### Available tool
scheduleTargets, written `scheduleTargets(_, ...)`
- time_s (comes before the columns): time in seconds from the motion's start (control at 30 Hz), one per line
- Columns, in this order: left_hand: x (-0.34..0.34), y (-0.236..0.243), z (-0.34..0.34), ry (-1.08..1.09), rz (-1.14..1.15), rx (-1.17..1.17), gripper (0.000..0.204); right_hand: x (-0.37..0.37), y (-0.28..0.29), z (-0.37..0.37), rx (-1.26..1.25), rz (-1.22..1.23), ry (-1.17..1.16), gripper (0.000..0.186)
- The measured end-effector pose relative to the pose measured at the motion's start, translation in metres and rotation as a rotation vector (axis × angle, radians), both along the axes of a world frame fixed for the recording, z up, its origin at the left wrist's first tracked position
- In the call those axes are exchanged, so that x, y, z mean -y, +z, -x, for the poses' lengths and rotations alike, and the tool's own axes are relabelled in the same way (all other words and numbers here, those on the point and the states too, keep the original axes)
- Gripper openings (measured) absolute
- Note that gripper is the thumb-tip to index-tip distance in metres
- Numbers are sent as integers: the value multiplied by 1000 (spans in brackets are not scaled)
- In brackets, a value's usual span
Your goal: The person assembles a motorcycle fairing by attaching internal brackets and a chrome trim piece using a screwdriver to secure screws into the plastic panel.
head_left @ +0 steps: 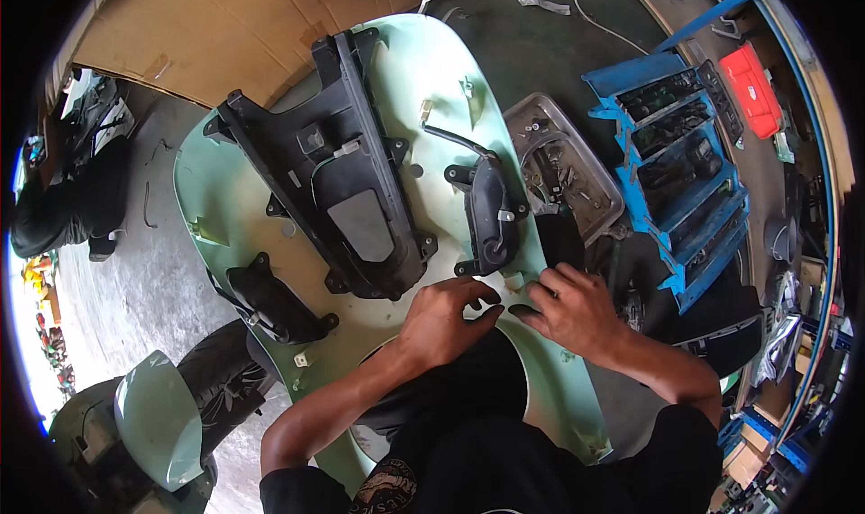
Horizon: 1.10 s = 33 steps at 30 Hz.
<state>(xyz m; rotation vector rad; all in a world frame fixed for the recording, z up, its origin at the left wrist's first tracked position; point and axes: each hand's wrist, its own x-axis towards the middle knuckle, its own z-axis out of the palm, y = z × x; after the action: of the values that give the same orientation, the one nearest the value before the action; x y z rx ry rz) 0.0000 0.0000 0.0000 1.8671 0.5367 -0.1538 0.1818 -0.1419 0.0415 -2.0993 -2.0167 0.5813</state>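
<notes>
A pale green body panel (209, 181) lies inside face up before me. It bears a black molded tray (275, 163) with a wired connector, a black housing (487, 215) with a hose at right, and another (257, 300) at lower left. My left hand (441, 323) is bent over the panel below the tray, thumb and index nearly pinched; I cannot make out what is between them. Just to its right, my right hand (569, 309) has bent, separated fingers beside a small pale clip (513, 281) below the right housing. I see nothing held in it.
A cardboard sheet (180, 23) stands behind. At right are a metal parts tray (604, 192), an open blue toolbox (689, 244) and a red case (752, 90). Green scooter bodywork (155, 419) and a tire (216, 370) are lower left. Dark parts (68, 190) lie farther left.
</notes>
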Motion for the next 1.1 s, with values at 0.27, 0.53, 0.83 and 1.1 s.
scheduleTargets(0.27, -9, 1, -22, -241, -737, 500, 29, 1, -10, 12, 168, -211, 38, 9)
scheduleTargets(0.53, -8, 6, -23, -283, -751, 486, 28, -3, -15, 9, 83, -256, 82, 8)
scheduleTargets(0.83, 5, 9, -28, -92, -685, 444, 24, -31, 9, -16, 69, -206, 193, 10)
scheduleTargets(1.1, 10, 12, -34, -35, -829, 356, 13, -27, 43, -57, -456, -278, -186, 21)
